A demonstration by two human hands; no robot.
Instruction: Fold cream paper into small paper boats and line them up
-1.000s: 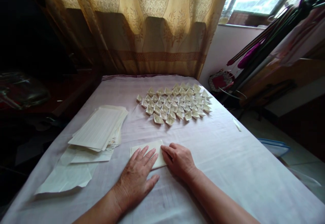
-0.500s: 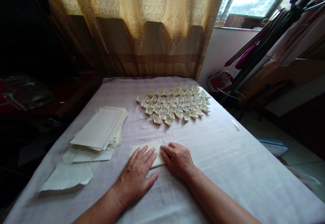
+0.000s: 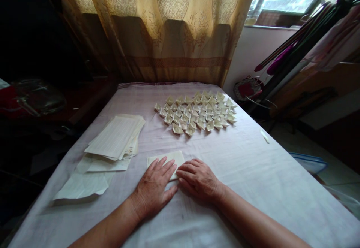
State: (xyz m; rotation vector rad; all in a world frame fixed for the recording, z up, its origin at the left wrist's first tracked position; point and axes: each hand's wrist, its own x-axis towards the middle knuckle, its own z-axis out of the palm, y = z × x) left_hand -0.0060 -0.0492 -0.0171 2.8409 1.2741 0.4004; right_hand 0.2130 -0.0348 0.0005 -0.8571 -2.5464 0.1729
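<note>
A folded cream sheet of paper (image 3: 168, 158) lies on the pale cloth in front of me. My left hand (image 3: 154, 186) rests flat on its near half with fingers stretched out. My right hand (image 3: 198, 180) lies beside it, fingers flat and pointing left, with the tips pressing the sheet's right edge. The two hands nearly touch. A stack of lined cream sheets (image 3: 116, 137) sits to the left. Several small folded paper boats (image 3: 197, 112) are laid out in rows farther back.
The table, covered with a pale lilac cloth (image 3: 253, 173), runs back to a tan patterned curtain (image 3: 168, 30). A paper scrap (image 3: 264, 136) lies near the right edge. Dark furniture stands to the left; a rack with hanging items (image 3: 303, 42) and a window are at the right.
My right hand has slid left along the sheet's edge until its fingers meet my left hand. The camera view shifted slightly; the paper stays put.
</note>
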